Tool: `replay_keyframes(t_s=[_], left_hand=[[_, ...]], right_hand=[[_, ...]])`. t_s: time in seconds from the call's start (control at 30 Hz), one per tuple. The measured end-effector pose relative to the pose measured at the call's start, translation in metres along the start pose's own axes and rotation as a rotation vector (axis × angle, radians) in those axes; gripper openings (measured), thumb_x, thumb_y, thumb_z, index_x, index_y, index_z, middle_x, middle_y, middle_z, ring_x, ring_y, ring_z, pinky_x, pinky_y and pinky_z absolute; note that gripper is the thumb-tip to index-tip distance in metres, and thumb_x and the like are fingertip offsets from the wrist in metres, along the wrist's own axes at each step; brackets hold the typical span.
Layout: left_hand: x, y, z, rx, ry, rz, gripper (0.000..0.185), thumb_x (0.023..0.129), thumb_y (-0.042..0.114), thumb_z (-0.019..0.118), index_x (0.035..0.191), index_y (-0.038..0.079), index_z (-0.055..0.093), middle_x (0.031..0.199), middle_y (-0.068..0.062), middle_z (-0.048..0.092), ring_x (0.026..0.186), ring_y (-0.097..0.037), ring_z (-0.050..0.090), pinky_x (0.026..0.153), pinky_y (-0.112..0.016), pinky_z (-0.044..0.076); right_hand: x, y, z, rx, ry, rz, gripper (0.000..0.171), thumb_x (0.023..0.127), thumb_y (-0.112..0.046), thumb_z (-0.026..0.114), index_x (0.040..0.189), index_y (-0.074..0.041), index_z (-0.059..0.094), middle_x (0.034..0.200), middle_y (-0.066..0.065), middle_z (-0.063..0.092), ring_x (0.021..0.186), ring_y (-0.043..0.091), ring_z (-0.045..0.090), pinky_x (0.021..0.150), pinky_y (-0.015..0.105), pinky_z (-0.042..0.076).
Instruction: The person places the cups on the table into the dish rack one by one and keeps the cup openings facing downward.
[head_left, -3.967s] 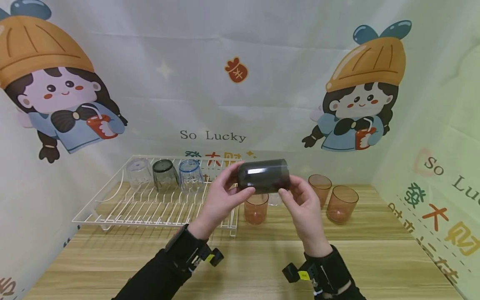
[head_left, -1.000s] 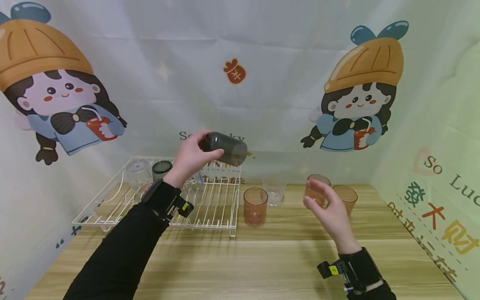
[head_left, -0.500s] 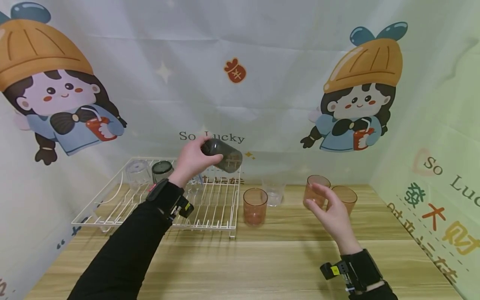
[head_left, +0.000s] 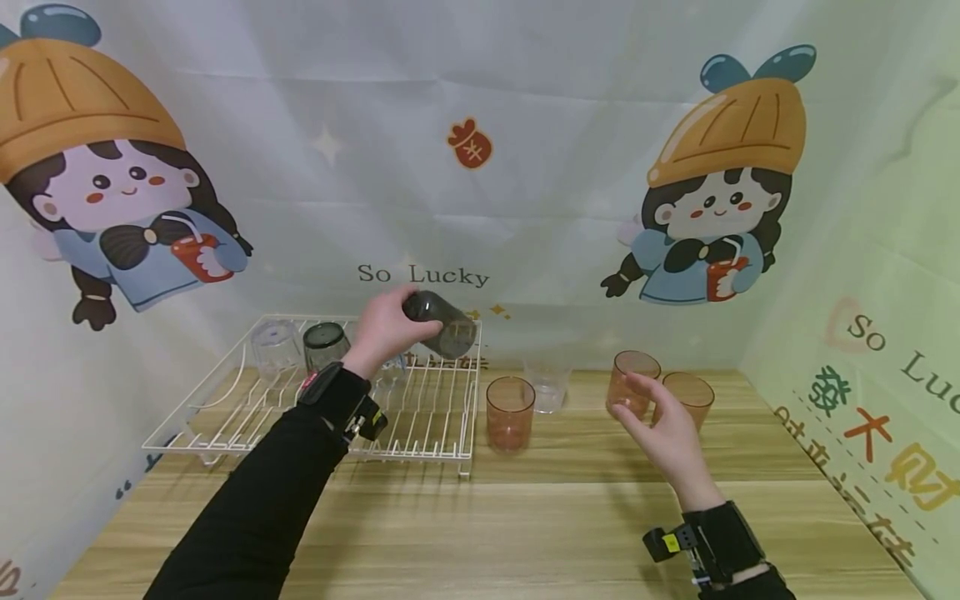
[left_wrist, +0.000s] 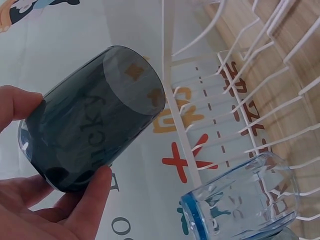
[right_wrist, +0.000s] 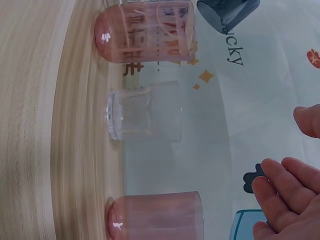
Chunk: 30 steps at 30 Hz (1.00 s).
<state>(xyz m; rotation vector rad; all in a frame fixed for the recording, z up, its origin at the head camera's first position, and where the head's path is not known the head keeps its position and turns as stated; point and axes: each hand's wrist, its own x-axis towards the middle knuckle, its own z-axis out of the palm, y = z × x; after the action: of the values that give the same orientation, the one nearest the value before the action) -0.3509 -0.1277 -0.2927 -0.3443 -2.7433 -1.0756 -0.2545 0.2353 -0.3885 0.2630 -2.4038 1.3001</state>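
My left hand [head_left: 390, 325] grips a dark grey glass [head_left: 450, 329] by its base end. The glass is tilted, its mouth pointing down and right, above the back right part of the white wire dish rack [head_left: 427, 454]. In the left wrist view, thumb and fingers pinch the grey glass [left_wrist: 95, 120] close by the rack's top rail. Beneath my left hand a blue-rimmed clear glass [left_wrist: 245, 200] stands upside down on the rack. My right hand [head_left: 667, 433] hovers with fingers apart, holding nothing, in front of two orange glasses, one farther back [head_left: 633, 379] and one to the right [head_left: 690, 396].
Also on the rack are an inverted clear glass [head_left: 276, 350] and a dark green-grey glass [head_left: 325, 343]. Right of the rack, an orange glass [head_left: 511, 417] and a clear glass [head_left: 550, 387] stand on the wooden table [head_left: 540, 533]. A printed cloth [head_left: 555, 208] hangs behind.
Both hands held the grey glass level earlier; the right hand has let go and moved right. The left hand carried it left over the rack and has lowered it, tilting its mouth downward.
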Motion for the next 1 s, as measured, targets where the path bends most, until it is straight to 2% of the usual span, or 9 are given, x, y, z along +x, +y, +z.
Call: replay_keyframes(t_s=[0.4,0.57,0.77,1.0], left_hand=[[0.002,-0.01,0.007,0.055,0.001,0.005,0.064,0.085,0.033,0.062,0.14,0.008,0.041,0.13,-0.017,0.051,0.114,-0.032,0.051,0.093,-0.04,0.046],[0.004,-0.013,0.007,0.062,-0.015,-0.016,0.068,0.086,0.032,0.062,0.143,0.005,0.037,0.136,-0.019,0.047,0.118,-0.034,0.049,0.096,-0.042,0.045],[0.007,-0.017,0.006,0.094,-0.034,-0.029,0.069,0.088,0.03,0.062,0.145,0.003,0.033,0.14,-0.021,0.044,0.123,-0.037,0.046,0.102,-0.044,0.042],[0.011,-0.019,0.011,0.195,-0.044,-0.034,0.064,0.086,0.032,0.062,0.14,0.005,0.042,0.131,-0.019,0.051,0.115,-0.035,0.051,0.098,-0.045,0.044]], right_hand=[[0.0,0.004,0.0,-0.06,-0.004,0.004,0.05,0.088,-0.017,0.067,0.131,0.0,0.049,0.131,0.023,0.053,0.123,0.038,0.046,0.105,0.058,0.032],[0.0,0.006,0.0,-0.082,-0.007,0.013,0.05,0.088,-0.017,0.067,0.132,0.0,0.049,0.132,0.022,0.053,0.123,0.038,0.046,0.103,0.058,0.035],[0.002,0.009,-0.001,-0.132,-0.008,0.012,0.051,0.088,-0.017,0.067,0.132,0.001,0.049,0.132,0.022,0.053,0.122,0.038,0.047,0.097,0.056,0.041],[0.004,0.012,0.001,-0.202,-0.003,-0.013,0.05,0.086,-0.016,0.068,0.13,0.002,0.051,0.129,0.023,0.055,0.117,0.037,0.051,0.087,0.048,0.046]])
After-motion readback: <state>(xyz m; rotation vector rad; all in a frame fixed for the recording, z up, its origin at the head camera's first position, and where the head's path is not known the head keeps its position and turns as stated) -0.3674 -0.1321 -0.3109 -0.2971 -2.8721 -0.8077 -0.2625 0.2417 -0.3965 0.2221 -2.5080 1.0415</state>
